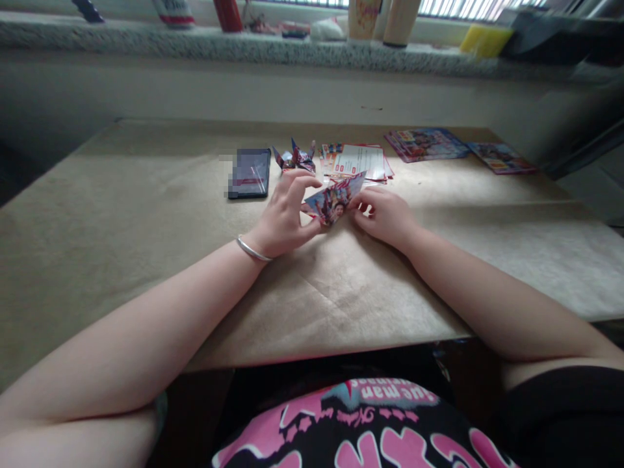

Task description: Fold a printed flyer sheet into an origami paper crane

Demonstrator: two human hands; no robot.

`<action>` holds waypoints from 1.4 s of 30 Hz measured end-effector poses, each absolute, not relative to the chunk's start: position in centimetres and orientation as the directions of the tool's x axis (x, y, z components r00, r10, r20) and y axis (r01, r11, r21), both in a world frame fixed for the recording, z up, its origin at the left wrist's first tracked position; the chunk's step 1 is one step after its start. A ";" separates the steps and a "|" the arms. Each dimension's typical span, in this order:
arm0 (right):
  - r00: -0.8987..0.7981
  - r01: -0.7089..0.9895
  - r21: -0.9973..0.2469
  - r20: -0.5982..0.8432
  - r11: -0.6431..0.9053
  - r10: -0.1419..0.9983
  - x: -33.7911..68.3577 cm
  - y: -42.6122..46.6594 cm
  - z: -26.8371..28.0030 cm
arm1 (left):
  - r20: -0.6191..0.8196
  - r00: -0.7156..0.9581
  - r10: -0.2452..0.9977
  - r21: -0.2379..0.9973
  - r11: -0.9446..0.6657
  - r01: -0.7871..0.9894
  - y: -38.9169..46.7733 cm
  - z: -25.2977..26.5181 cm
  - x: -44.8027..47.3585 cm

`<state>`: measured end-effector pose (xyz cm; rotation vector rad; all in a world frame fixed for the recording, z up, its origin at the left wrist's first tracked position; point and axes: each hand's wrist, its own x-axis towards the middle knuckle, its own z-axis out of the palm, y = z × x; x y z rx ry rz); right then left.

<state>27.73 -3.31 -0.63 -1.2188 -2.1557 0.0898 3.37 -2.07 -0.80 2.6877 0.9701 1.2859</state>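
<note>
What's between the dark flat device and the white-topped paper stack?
In the head view, spiky folded paper sits between the dark flat device and the paper stack, just beyond the left hand.

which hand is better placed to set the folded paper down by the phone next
Probably the left hand: it is at the left side of the paper, nearer the phone. The right hand pinches the paper's right edge, farther away.

multicoloured paper point(336, 198), tan table point(146, 188), speckled grey sill point(268, 49)
</note>
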 end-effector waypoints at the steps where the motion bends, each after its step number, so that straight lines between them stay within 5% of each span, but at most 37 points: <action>1: -0.320 0.749 -0.382 0.507 0.541 0.801 27.7 -3.3 -0.6 | 0.700 0.445 0.559 0.302 -0.796 0.525 -2.0 -0.9 3.2; 6: -0.076 0.740 -0.555 0.493 0.380 0.867 27.7 -2.9 -1.1 | 0.651 0.454 0.608 0.404 -0.784 0.471 -1.6 -1.0 2.8; 13: 0.010 0.444 -0.785 0.486 0.432 0.874 28.8 -0.6 -3.6 | 0.554 0.676 0.486 0.151 -0.857 0.493 -2.4 -0.1 3.6; 17: -0.030 0.437 -0.837 0.353 0.329 0.935 28.8 -0.7 -2.8 | 0.507 0.772 0.383 -0.011 -0.893 0.450 -2.8 0.1 3.8; 22: -0.017 0.342 -0.931 0.133 0.131 0.991 28.3 -2.1 -0.9 | 0.458 0.807 0.374 -0.052 -0.894 0.445 -3.1 0.4 3.9; 35: -0.288 0.249 -0.959 0.058 0.133 0.956 28.3 -1.9 -1.6 | 0.505 0.669 0.544 0.114 -0.811 0.573 -3.7 1.3 3.5; 42: -0.188 0.538 -0.808 0.163 0.240 0.969 28.6 -1.9 -1.9 | 0.473 0.673 0.569 -0.070 -0.737 0.673 -3.6 1.6 3.2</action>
